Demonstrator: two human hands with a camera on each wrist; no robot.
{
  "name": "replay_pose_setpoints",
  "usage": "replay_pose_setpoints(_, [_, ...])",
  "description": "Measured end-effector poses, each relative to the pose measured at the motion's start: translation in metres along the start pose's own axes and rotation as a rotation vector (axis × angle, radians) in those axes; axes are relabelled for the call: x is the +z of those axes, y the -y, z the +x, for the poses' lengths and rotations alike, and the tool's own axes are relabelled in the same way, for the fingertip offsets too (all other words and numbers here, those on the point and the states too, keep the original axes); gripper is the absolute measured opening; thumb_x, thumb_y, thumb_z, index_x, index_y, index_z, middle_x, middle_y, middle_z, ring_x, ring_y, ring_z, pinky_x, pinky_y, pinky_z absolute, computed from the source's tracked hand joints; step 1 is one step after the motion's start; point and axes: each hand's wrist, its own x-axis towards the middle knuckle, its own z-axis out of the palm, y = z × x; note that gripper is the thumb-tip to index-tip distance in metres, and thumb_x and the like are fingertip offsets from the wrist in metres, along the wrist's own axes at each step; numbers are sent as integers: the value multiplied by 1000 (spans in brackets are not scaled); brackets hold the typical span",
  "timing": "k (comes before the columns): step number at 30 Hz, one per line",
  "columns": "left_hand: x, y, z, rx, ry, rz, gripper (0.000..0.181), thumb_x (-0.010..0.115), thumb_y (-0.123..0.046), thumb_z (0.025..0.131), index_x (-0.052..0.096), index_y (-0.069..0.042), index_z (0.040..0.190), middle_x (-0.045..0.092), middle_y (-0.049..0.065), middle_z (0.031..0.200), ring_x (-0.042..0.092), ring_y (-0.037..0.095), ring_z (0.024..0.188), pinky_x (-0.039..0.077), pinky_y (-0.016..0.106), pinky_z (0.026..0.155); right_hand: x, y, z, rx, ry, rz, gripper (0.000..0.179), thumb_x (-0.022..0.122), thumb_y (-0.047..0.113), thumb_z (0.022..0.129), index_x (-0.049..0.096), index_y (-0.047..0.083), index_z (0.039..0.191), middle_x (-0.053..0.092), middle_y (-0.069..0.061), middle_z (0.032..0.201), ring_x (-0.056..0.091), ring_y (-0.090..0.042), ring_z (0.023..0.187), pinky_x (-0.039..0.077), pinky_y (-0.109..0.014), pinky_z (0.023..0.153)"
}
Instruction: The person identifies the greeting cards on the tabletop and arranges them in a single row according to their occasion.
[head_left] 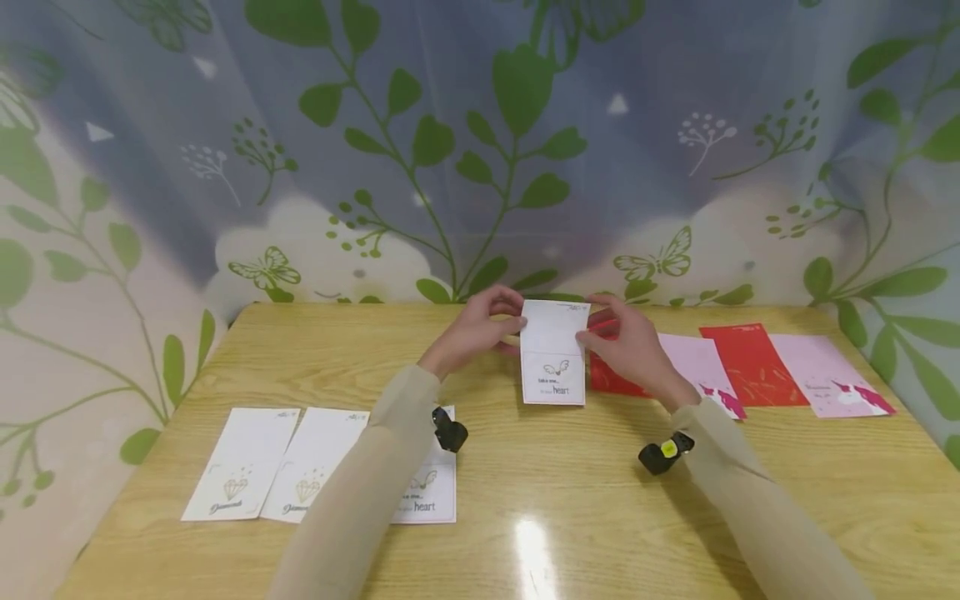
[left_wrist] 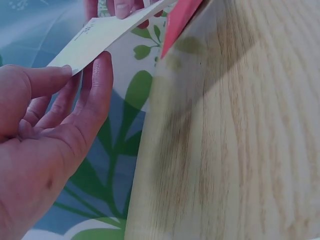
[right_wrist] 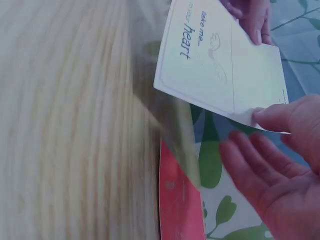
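Note:
A white card (head_left: 553, 354) with small wings and the word "heart" is held up above the far middle of the table, its printed face toward me. My left hand (head_left: 480, 325) pinches its left edge between thumb and fingers. On the opposite edge, my right hand (head_left: 630, 346) has its thumb on the front, with the fingers behind. In the right wrist view the card (right_wrist: 220, 65) tilts over the table's edge, the right thumb (right_wrist: 275, 117) pressing near its border. From the left wrist, the left fingertips (left_wrist: 102, 62) show beneath the card.
At the left lie white diamond cards (head_left: 247, 458) and, partly under my left sleeve, another heart card (head_left: 435, 500). To the right, red cards (head_left: 757, 367) and pink unicorn cards (head_left: 828, 375) alternate in a row. A leaf-patterned curtain (head_left: 450, 125) hangs behind the wooden table (head_left: 585, 517).

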Motion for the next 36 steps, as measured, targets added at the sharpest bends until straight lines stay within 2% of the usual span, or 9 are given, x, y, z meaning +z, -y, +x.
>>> replay_pose_setpoints(3, [0, 0, -4, -2, 2, -21, 26, 61, -1, 100, 52, -3, 124, 57, 16, 131, 60, 25, 112, 59, 57, 92, 1, 3, -3, -29, -15, 60, 58, 70, 9, 95, 49, 12, 149, 65, -21, 122, 70, -35, 100, 62, -33, 79])
replay_pose_setpoints(5, [0, 0, -7, -4, 1, -32, 26, 61, -1, 100, 52, -3, 124, 57, 16, 131, 59, 25, 111, 58, 57, 92, 2, 5, -6, -51, -20, 91, 57, 70, 6, 95, 51, 12, 148, 64, -22, 120, 70, -34, 96, 62, -31, 75])
replay_pose_setpoints(8, [0, 1, -12, -10, -2, -38, 26, 61, 0, 99, 52, -3, 124, 57, 15, 131, 59, 23, 109, 58, 58, 91, 4, 7, -11, -65, -15, 140, 55, 70, 3, 94, 54, 13, 145, 63, -22, 118, 70, -32, 92, 64, -36, 73])
replay_pose_setpoints(15, [-1, 3, -30, -19, -7, -44, 26, 62, -1, 99, 52, -4, 123, 58, 11, 124, 59, 20, 103, 60, 57, 87, 8, 14, -25, -62, 11, 170, 52, 71, 4, 93, 57, 13, 143, 61, -16, 115, 70, -20, 88, 64, -43, 74])
replay_pose_setpoints(22, [-2, 4, -46, -20, -5, -41, 27, 63, -1, 98, 52, -7, 122, 58, 8, 120, 61, 18, 99, 61, 56, 85, 10, 23, -36, -54, 19, 144, 51, 73, 5, 92, 59, 16, 140, 62, -15, 113, 70, -16, 84, 64, -37, 69])
replay_pose_setpoints(29, [-2, 0, -60, -13, 5, -47, 27, 61, 0, 98, 51, -8, 122, 58, 8, 119, 60, 20, 97, 59, 62, 86, 13, 28, -45, -42, 38, 198, 52, 73, 2, 91, 60, 16, 140, 61, -17, 113, 72, -18, 84, 64, -42, 69])
replay_pose_setpoints(36, [-3, -2, -75, -25, -16, -25, 32, 62, 1, 98, 50, -6, 127, 56, 12, 129, 64, 19, 97, 62, 53, 82, 17, 36, -55, -68, 50, 227, 53, 73, 0, 91, 59, 17, 140, 60, -17, 111, 72, -19, 84, 64, -42, 67])
